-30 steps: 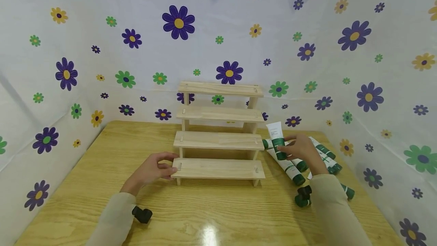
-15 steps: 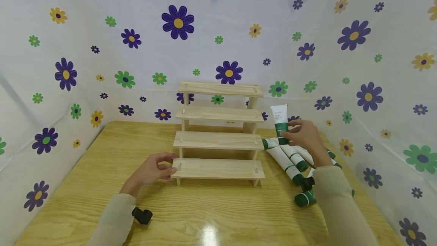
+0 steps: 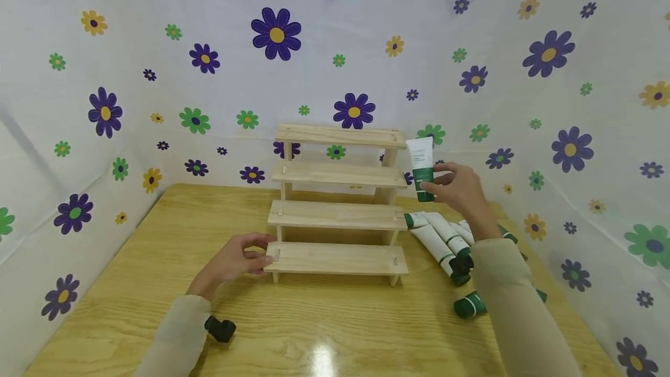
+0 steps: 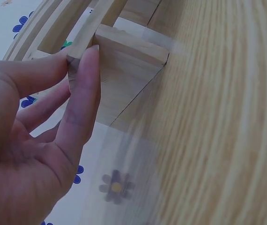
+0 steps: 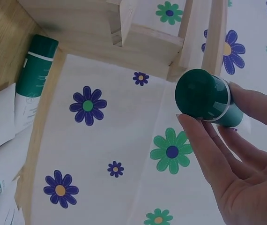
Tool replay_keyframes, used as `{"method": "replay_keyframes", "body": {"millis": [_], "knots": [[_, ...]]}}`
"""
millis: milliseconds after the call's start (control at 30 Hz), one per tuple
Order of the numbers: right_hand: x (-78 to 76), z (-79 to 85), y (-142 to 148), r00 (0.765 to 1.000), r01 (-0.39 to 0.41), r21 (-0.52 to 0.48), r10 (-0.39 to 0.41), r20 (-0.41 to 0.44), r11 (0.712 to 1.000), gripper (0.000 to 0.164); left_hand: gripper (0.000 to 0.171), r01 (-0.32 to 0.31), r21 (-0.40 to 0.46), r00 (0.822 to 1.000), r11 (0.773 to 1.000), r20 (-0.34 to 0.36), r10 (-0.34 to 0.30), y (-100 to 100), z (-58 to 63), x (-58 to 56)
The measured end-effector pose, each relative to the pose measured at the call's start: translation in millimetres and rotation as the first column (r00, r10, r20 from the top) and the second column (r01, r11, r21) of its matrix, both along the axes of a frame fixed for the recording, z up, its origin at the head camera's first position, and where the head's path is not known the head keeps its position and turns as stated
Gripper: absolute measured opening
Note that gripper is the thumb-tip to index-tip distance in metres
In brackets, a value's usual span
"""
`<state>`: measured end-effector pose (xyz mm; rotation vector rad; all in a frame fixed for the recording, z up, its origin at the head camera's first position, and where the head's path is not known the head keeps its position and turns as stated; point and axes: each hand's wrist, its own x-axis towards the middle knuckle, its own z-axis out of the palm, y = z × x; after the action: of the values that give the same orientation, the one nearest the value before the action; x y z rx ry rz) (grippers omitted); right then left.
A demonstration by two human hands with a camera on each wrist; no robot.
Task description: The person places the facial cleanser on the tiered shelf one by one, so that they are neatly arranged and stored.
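A four-tier wooden step shelf [image 3: 337,214] stands mid-table with bare tiers. At its lowest tier, the left end is pinched between thumb and fingers of my left hand [image 3: 234,260]; the left wrist view shows the same grip on the board's edge [image 4: 83,40]. My right hand [image 3: 456,188] holds a white and green squeeze tube [image 3: 421,169] by its green lower part, cap down, in the air just right of the upper tiers. In the right wrist view the tube's dark green cap [image 5: 196,95] faces the camera, with thumb and fingers on either side.
Several similar tubes [image 3: 434,249] lie in a loose pile on the table right of the shelf, partly hidden by my right arm. One tube [image 3: 469,305] lies nearer the front. A flower-printed white cloth [image 3: 209,28] encloses the wooden table [image 3: 314,319] at back and sides.
My right hand has lifted the tube up from beside the pile to the height of the upper tiers. The left hand has stayed at the lowest tier.
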<state>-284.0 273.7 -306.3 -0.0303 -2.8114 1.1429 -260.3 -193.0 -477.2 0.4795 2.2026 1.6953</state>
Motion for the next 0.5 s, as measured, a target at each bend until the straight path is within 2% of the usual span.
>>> {"method": "replay_keyframes", "body": {"millis": [300, 500], "knots": [[-2.4, 2.3, -13, 0.996, -0.008, 0.024, 0.01, -0.088, 1.0, 0.062, 0.058, 0.016, 0.002, 1.0, 1.0, 0.014, -0.016, 2, 0.7, 3.3], [-8.7, 11.3, -21, 0.99, -0.034, -0.019, 0.031, -0.141, 0.999, 0.061, 0.06, 0.006, -0.007, 1.0, 1.0, 0.023, -0.006, 2, 4.1, 1.3]]}}
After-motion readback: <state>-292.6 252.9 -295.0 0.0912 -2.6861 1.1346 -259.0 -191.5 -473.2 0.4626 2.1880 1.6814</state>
